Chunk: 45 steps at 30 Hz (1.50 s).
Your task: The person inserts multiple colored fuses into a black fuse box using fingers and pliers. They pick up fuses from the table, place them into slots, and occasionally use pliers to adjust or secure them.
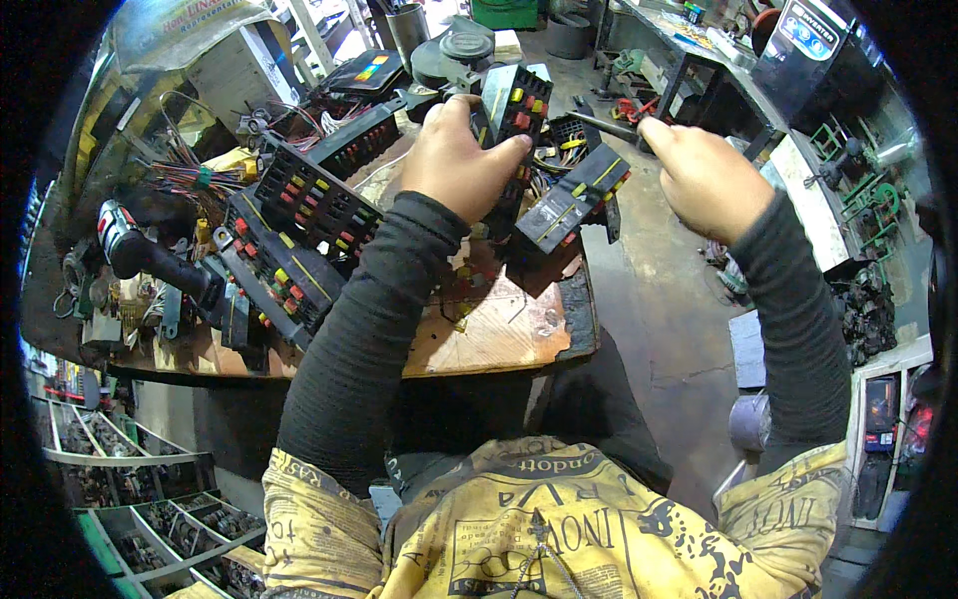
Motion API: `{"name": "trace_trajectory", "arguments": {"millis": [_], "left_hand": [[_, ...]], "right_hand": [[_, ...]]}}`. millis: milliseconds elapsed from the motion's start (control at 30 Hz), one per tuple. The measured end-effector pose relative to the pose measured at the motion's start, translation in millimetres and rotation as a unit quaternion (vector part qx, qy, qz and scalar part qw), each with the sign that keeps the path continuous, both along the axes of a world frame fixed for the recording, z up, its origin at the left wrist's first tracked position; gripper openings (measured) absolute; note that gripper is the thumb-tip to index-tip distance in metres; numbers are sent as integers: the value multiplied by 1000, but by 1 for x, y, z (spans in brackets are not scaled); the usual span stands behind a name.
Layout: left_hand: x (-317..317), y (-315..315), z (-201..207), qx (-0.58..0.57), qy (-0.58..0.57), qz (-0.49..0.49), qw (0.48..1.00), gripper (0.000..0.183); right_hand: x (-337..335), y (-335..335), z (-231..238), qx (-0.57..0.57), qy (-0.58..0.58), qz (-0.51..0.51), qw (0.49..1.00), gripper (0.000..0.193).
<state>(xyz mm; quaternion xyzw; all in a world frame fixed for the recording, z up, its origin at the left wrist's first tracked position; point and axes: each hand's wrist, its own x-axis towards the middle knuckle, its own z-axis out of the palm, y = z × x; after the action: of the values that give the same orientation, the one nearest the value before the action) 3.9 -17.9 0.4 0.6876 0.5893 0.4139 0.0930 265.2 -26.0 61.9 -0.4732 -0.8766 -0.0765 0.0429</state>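
Observation:
My left hand is closed around a black fuse box, tilted up above the bench, its face set with red, yellow and orange fuses. Slightly right of it, my right hand grips a slim dark pointed tool. The tool's tip points left toward the fuse box, and I see a small gap between them. A second black fuse box module with a yellow line across it sits just below, at the bench's right end. Wires show between the two modules.
More fuse boxes and bundled wires crowd the left of the wooden bench. A black-handled tool lies at its left. The bench's right edge ends over the floor. A side workbench runs along the right; compartment racks stand lower left.

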Motion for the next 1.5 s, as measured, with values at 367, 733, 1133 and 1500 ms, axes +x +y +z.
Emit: {"name": "trace_trajectory", "arguments": {"millis": [367, 733, 1133, 1500], "left_hand": [[10, 18, -27, 20, -160, -53, 985, 69], [13, 17, -25, 23, -147, -36, 988, 72], [13, 18, -25, 23, -129, -27, 991, 72], [14, 16, -23, 22, -99, -21, 995, 73]], "right_hand": [[-19, 16, 16, -54, -90, -14, 994, 23], [-35, 11, 35, -93, -151, -63, 982, 31], [-38, 5, 38, -86, -151, -54, 983, 29], [-36, 19, 49, -88, -121, -69, 986, 23]]}}
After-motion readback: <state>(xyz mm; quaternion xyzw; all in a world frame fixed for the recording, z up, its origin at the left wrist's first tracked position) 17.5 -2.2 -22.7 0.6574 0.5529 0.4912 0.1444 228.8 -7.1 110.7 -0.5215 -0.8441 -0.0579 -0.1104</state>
